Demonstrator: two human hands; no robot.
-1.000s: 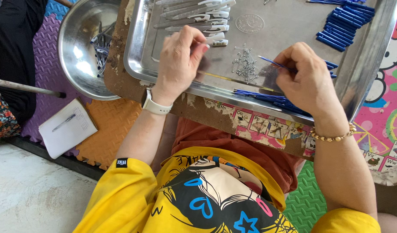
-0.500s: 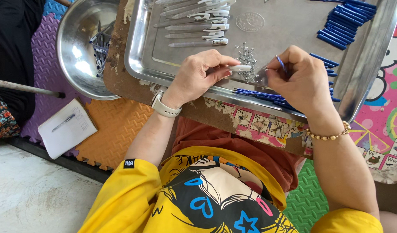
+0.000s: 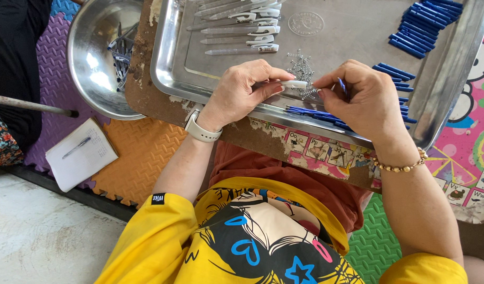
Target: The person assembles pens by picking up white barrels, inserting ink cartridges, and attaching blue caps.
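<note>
My left hand (image 3: 245, 88) pinches a white pen barrel (image 3: 293, 84) over the near part of a large steel tray (image 3: 357, 37). My right hand (image 3: 364, 99) is closed around a thin blue refill (image 3: 341, 85), its tip close to the barrel's end. A small heap of metal springs (image 3: 303, 69) lies just beyond my fingers. Several white pen barrels (image 3: 242, 32) lie in a row at the tray's far left. Blue refills (image 3: 426, 21) are piled at the far right, and more (image 3: 315, 113) lie along the near rim.
A round steel bowl (image 3: 94, 58) with small metal parts stands left of the tray. A notepad with a pen (image 3: 80, 152) lies on colourful foam mats (image 3: 142, 152). The tray rests on a worn board (image 3: 305, 147) over my lap.
My left hand came back from the row of barrels at the far left with a white barrel. Both hands have met at the tray's near middle.
</note>
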